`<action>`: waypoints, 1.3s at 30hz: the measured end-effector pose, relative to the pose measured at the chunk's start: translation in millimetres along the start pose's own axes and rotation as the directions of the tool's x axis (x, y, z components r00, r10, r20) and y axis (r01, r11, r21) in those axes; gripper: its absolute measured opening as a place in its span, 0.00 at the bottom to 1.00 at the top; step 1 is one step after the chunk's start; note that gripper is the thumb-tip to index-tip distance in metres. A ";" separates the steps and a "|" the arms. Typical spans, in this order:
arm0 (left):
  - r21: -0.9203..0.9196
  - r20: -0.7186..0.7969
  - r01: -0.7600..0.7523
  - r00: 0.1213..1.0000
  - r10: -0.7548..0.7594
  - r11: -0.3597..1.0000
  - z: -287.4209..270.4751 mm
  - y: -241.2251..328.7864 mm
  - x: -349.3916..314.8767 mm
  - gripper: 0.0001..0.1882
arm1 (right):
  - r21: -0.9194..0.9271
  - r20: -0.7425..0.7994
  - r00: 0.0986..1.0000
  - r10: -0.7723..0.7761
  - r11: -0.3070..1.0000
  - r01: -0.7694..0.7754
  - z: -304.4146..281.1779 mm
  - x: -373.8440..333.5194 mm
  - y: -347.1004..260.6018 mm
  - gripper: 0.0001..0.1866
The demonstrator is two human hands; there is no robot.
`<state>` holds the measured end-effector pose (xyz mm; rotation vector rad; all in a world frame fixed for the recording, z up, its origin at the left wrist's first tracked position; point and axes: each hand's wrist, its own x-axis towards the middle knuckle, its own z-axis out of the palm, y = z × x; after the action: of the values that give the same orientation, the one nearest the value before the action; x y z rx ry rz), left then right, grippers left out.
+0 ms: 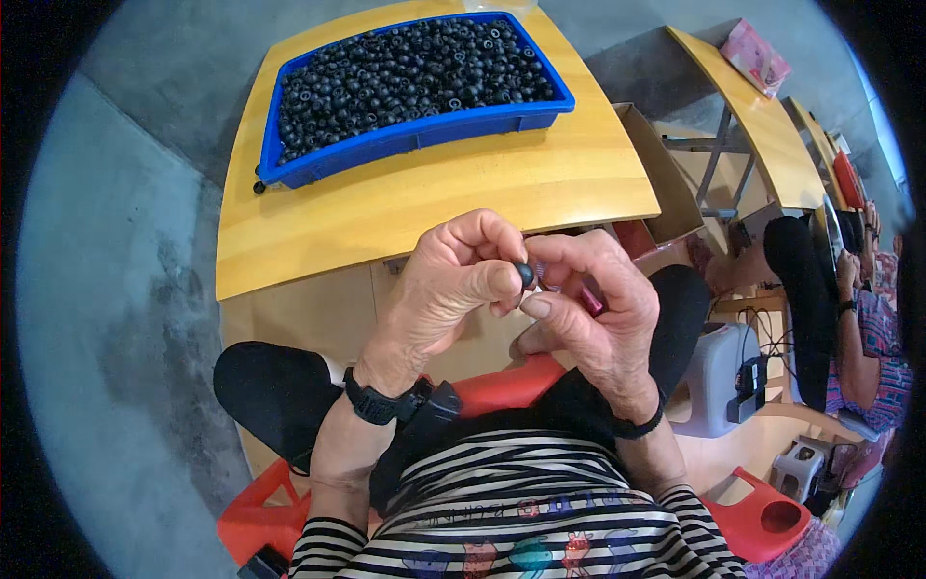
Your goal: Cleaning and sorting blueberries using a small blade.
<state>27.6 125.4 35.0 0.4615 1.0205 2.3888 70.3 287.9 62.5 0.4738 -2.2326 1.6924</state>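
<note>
My left hand [449,289] pinches a small black rounded piece [526,275] between thumb and fingertips, above my lap. My right hand [608,314] is closed right beside it, its thumb and forefinger meeting at the black piece. A small magenta object [590,299] shows among the right hand's curled fingers; most of it is hidden, and its kind cannot be made out. Beyond both hands, a blue plastic tray [424,135] stands on the yellow table, heaped with small black round pieces [415,82], some showing a ring-shaped end.
The yellow wooden table [434,207] lies ahead. One loose black piece [258,187] rests by the tray's left corner. A cardboard box [661,174] stands right of the table. Farther right are another table [738,106], a grey stool [712,376] and a seated person [868,338].
</note>
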 end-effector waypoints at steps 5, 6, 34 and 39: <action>-0.039 -0.078 0.038 0.996 -0.041 0.999 7.3 -17.4 0.8 0.16 | 0.028 -0.086 0.996 0.014 1.000 -0.012 3.0 -11.6 11.9 0.17; -0.066 -0.078 0.047 0.996 -0.052 0.997 8.1 -20.5 1.2 0.16 | 0.103 -0.095 0.993 0.065 0.993 -0.055 3.4 -14.5 14.7 0.16; -0.253 -0.044 0.245 0.964 -0.264 0.936 5.9 -25.0 -5.5 0.12 | 0.343 -0.008 0.984 0.176 0.925 -0.163 -4.2 -20.0 22.2 0.12; -0.286 -0.034 0.245 0.963 -0.266 0.926 5.3 -26.5 -6.0 0.08 | 0.309 -0.006 0.979 0.203 0.931 -0.191 -5.9 -21.9 21.6 0.12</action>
<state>43.3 140.8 18.2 0.1297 0.7058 2.2759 80.8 300.8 36.0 0.2884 -2.0542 2.1506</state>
